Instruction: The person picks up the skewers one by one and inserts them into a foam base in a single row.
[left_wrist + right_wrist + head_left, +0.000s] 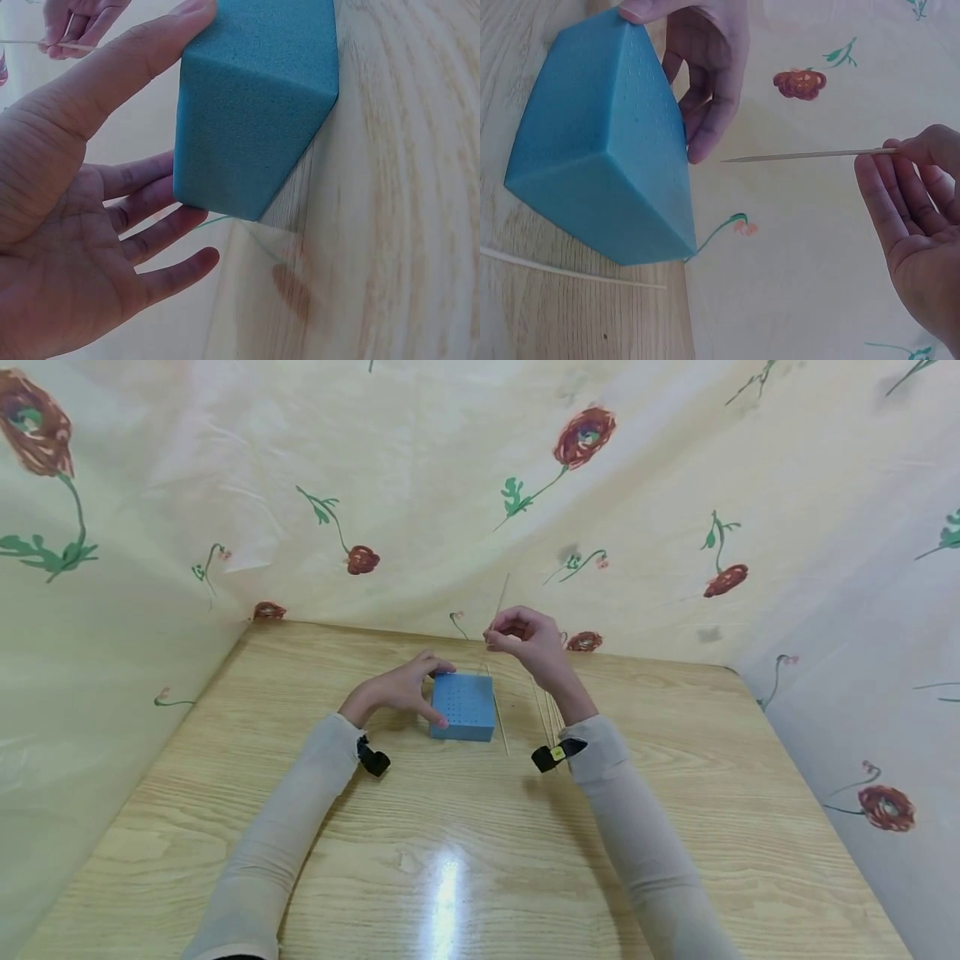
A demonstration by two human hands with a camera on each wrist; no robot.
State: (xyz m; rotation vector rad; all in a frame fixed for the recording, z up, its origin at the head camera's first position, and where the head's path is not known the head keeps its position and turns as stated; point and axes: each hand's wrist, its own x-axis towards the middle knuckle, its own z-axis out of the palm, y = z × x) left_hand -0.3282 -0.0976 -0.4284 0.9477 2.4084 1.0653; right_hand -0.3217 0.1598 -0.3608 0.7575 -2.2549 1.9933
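A blue foam block (472,710) with rows of small holes in its top lies on the table. My left hand (405,687) holds it from the left, thumb at the near edge and fingertips at the far edge. The left wrist view shows the thumb on the upper edge of the block (255,127) and the fingers spread along its side. Above the block's far right corner, my right hand (528,643) pinches a thin wooden skewer (802,156) between thumb and fingertips. The skewer's pointed end hangs free of the block in the right wrist view.
One loose skewer (502,727) lies on the table just right of the block. Several more skewers (542,706) lie farther right, partly under my right wrist. Behind the wooden table (360,860) hangs a flowered sheet (450,485), which also closes in both sides.
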